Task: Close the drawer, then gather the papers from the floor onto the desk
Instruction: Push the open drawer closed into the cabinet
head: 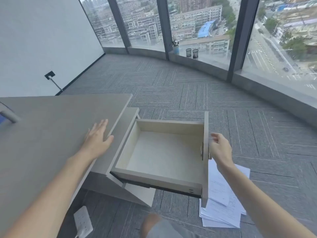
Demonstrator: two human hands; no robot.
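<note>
The drawer (161,152) stands pulled far out from the right end of the grey desk (42,134), and its pale inside is empty. My right hand (220,148) is at the outer face of the drawer front (205,160), fingers spread, by the small metal handle; whether it touches is unclear. My left hand (98,136) lies flat and open on the desk top near its right edge. A loose pile of white printed papers (221,203) lies on the carpet below and to the right of the drawer front, partly hidden by my right forearm.
A white power strip (83,220) lies on the carpet under the desk. My knee (154,224) shows at the bottom. Grey carpet tiles run to a curved window wall; two mesh pen cups (192,52) and a potted plant (175,47) stand on the sill.
</note>
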